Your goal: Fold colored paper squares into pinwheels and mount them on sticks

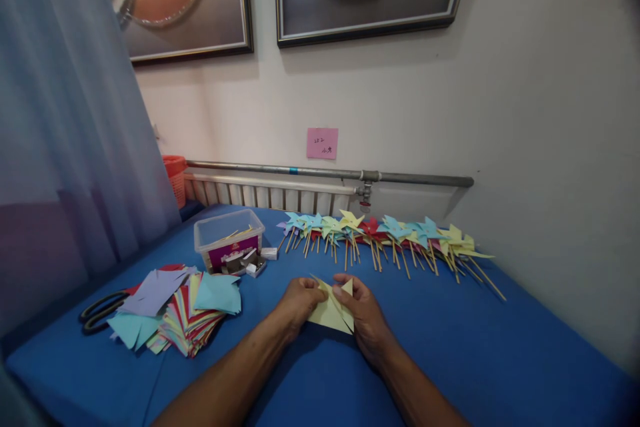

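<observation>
Both my hands hold a pale yellow paper square [330,317] with slits cut in it, just over the blue tabletop. My left hand [303,300] pinches its left side between thumb and fingers. On the opposite side my right hand [364,310] is closed on a raised corner, thumb against the paper. Part of the sheet bends up between the two thumbs. Farther back lies a long row of finished paper pinwheels [370,229] on thin wooden sticks, in blue, yellow, red and purple.
On the left, stacked coloured paper squares [193,313] lie beside black-handled scissors [103,310]. Behind them stand a clear plastic box [203,240] with sticks inside and small open boxes [256,265]. A radiator [270,197], pipe and red basket [175,180] line the wall; a curtain [75,113] hangs left.
</observation>
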`<action>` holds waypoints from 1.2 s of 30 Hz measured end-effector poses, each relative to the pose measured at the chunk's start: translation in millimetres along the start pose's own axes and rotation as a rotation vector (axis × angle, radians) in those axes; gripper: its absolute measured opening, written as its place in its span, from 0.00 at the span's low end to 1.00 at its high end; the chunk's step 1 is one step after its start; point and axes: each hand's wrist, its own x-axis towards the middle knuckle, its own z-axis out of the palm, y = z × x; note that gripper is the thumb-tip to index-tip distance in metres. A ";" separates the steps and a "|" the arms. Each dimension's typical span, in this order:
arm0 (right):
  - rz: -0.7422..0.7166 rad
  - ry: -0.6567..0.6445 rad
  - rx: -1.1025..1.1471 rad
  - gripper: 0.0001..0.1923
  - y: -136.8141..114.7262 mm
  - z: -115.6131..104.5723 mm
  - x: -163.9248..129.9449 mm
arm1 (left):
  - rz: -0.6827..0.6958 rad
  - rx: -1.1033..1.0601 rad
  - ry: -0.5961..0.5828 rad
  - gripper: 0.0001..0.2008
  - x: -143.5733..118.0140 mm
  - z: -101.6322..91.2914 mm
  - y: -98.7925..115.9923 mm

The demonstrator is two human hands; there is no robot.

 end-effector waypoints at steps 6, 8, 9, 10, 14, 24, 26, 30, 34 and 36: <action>0.088 -0.005 0.078 0.32 -4.2 4.5 -6.4 | 0.018 -0.006 0.018 0.07 -0.2 -0.9 0.0; 0.120 0.003 0.103 0.33 -4.9 6.7 -9.9 | 0.012 -0.010 0.003 0.05 -0.2 -1.1 0.3; 0.132 0.008 0.121 0.34 -4.9 7.4 -11.2 | 0.011 -0.015 -0.004 0.05 -0.1 -1.3 0.4; 0.142 0.010 0.143 0.35 -4.7 7.8 -12.1 | 0.011 -0.023 -0.007 0.06 0.0 -1.6 0.5; 0.179 0.000 0.217 0.33 -2.6 7.0 -12.9 | 0.015 -0.046 -0.005 0.07 0.8 -3.1 0.1; 0.008 0.010 0.000 0.25 9.8 7.4 -9.0 | 0.029 -0.030 -0.004 0.06 0.7 -2.9 0.1; -0.044 0.028 -0.079 0.25 10.5 5.3 -6.5 | 0.031 -0.002 0.017 0.07 1.8 -3.6 -0.6; -0.079 0.007 -0.173 0.24 4.6 2.1 -5.8 | 0.030 0.065 0.035 0.06 4.3 -5.3 -2.9; -0.085 0.009 -0.243 0.21 0.2 1.3 -6.2 | 0.018 0.117 0.064 0.08 5.1 -4.4 -3.6; -0.099 0.019 -0.280 0.20 1.5 0.1 -4.4 | 0.017 0.132 0.075 0.08 4.6 -3.2 -2.8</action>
